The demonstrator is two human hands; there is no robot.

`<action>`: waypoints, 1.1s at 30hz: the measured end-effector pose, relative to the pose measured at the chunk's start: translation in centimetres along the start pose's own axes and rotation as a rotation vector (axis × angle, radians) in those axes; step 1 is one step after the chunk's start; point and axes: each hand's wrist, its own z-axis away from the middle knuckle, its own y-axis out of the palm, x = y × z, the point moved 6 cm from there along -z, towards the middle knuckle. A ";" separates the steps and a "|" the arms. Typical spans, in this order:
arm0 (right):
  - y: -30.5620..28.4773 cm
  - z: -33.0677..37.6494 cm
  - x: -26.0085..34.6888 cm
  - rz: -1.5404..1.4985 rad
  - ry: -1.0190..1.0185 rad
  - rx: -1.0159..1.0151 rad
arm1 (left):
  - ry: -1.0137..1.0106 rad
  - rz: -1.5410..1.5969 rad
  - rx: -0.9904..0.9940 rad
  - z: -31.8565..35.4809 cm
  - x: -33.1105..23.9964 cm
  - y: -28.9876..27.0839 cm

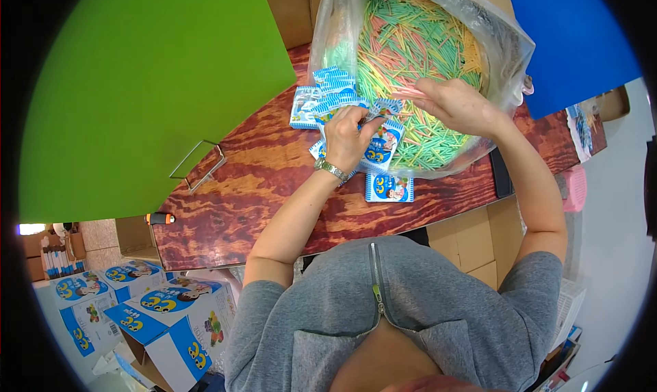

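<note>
My left hand (pixel 350 137), with a metal watch on its wrist, is closed round the top of a small blue-and-white packet (pixel 384 146) at the near left side of a big clear plastic bag (pixel 503 43). Thin pastel sticks (pixel 421 40) in green, pink and yellow heap up inside that bag. Over the heap, my right hand (pixel 460 107) pinches a few pink sticks (pixel 407 92), their tips pointing toward the packet. More blue-and-white packets (pixel 334 84) lie overlapped beyond and under my left hand. One flat packet (pixel 389 188) rests nearer to me on the table.
The reddish wood-grain table (pixel 253 180) carries a wire handle-like stand (pixel 198 165) and an orange-and-black tool (pixel 160 219). Large green (pixel 150 98) and blue (pixel 575 43) panels flank the bag. Printed cartons (pixel 171 317) stand at the lower left; a pink basket (pixel 575 188) is at right.
</note>
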 end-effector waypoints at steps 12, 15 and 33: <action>0.5 -1.8 2.5 0.180 0.041 0.263 | 0.162 -0.082 -0.035 0.4 -0.5 -0.6; 0.5 -2.7 3.1 0.328 0.078 0.441 | 0.203 -0.096 0.005 0.2 -1.4 -0.6; 0.4 -2.4 2.2 0.048 -0.165 -0.382 | -0.393 0.612 0.041 -1.3 3.6 3.5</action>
